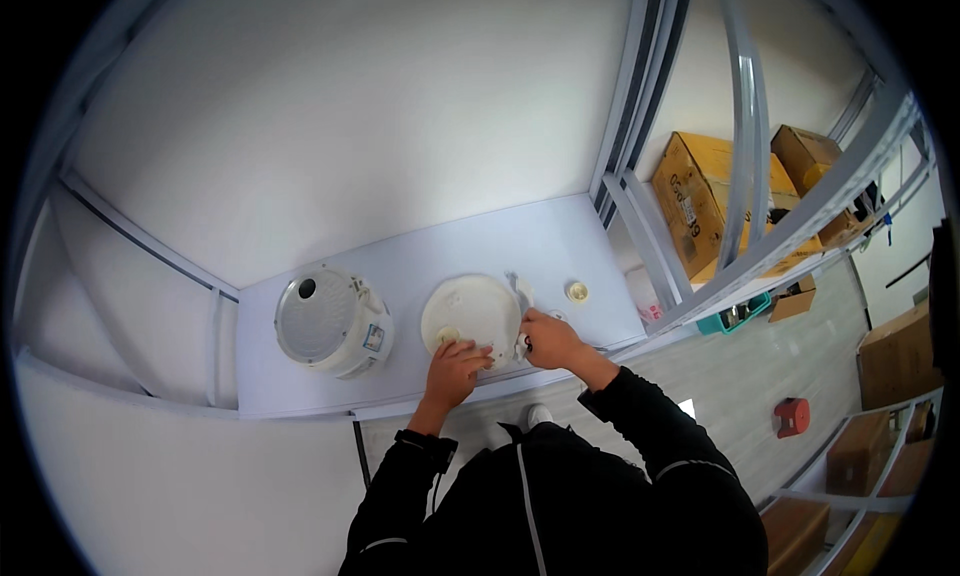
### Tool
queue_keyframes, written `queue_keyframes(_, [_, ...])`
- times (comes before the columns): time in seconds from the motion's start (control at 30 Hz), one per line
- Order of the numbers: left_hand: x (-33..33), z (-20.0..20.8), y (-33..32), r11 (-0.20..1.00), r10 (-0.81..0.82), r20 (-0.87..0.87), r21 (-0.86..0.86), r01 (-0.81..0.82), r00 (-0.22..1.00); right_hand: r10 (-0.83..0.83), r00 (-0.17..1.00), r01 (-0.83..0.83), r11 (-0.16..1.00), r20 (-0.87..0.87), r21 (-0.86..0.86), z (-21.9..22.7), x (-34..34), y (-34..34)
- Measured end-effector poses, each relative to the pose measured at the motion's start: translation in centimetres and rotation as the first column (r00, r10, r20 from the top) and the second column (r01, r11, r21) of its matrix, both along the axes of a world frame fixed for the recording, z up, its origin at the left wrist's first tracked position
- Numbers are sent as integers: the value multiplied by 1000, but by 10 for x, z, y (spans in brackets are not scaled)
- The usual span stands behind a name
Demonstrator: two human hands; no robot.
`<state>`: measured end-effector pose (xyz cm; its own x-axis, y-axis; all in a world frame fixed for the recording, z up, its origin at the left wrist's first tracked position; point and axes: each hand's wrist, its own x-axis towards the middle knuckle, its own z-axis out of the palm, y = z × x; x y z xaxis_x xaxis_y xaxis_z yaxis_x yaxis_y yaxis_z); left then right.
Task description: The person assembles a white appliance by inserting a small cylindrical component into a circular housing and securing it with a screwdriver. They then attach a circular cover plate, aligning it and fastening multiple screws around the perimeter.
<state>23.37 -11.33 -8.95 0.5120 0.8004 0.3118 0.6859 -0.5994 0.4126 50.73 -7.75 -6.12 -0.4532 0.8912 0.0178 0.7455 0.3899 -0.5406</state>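
Observation:
On the white table (410, 377) lies a round white board (480, 306), with small pale bits near its lower edge. My left hand (455, 374) rests over the board's near edge, fingers bent and closed against a pale round piece (447, 333) whose kind is unclear. At the board's right edge, my right hand (553, 342) is closed around the handle of what looks like a knife. The light, broad blade of this knife (524, 292) points away from me along the board's side. A small round yellowish dish or lid (577, 292) sits farther right.
A white drum-shaped appliance (330, 321) with a dark round hole on top stands at the table's left. Metal frame posts (620, 106) rise beyond its right end. Cardboard boxes (700, 196), a teal crate (735, 317) and a red stool (791, 417) are off to the right.

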Motion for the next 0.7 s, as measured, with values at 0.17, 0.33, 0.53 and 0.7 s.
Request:
queue_keyframes(0.17, [12,3,14,996,51,-25,-77,-53,998,19,995,-25,997,-93,-67,4,12,25])
queue_keyframes(0.33, [29,7,27,990,78,-64,-114,-85,995,47,997,-55,988,-54,-142,19,25,49])
queue_keyframes(0.53, [59,4,43,987,116,-127,-98,-129,985,28,999,-27,999,27,-24,1,36,70])
queue_keyframes(0.7, [78,4,52,974,157,-159,-139,-179,975,-73,996,76,995,45,-65,-2,41,74])
